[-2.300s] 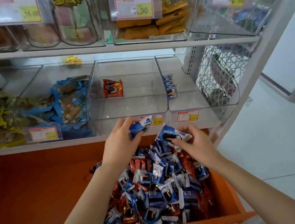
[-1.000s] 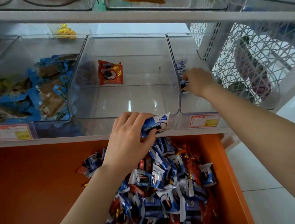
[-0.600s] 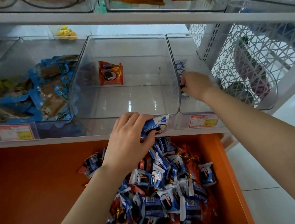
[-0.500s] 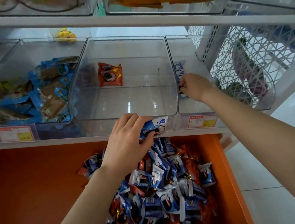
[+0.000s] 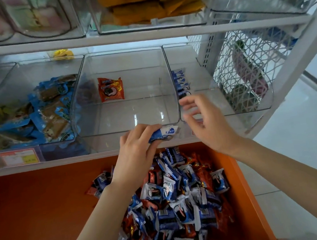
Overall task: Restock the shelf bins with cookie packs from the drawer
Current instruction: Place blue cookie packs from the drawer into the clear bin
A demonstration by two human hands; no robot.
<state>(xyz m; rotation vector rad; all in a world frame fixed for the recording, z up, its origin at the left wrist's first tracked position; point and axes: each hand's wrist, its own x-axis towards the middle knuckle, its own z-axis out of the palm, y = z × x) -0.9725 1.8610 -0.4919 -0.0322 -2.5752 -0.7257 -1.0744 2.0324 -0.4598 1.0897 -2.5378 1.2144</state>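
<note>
Head view: right hand (image 5: pixel 208 121) back out of the right bin (image 5: pixel 200 77), left hand (image 5: pixel 136 153) still holding a blue cookie pack (image 5: pixel 163 133).
The right hand, a moment ago inside that bin, now hangs empty with fingers spread before its front edge. The left hand pinches its pack at the shelf (image 5: pixel 57 162) edge, above the drawer (image 5: pixel 252 198) and its heap of packs (image 5: pixel 175 199).

centre bin (image 5: pixel 132 115): clear plastic; glossy | lower-centre cookie packs (image 5: pixel 171 199): crinkled film; shiny | lower-left drawer (image 5: pixel 33 208): orange; smooth, matt | right basket (image 5: pixel 248 70): white openwork lattice
</note>
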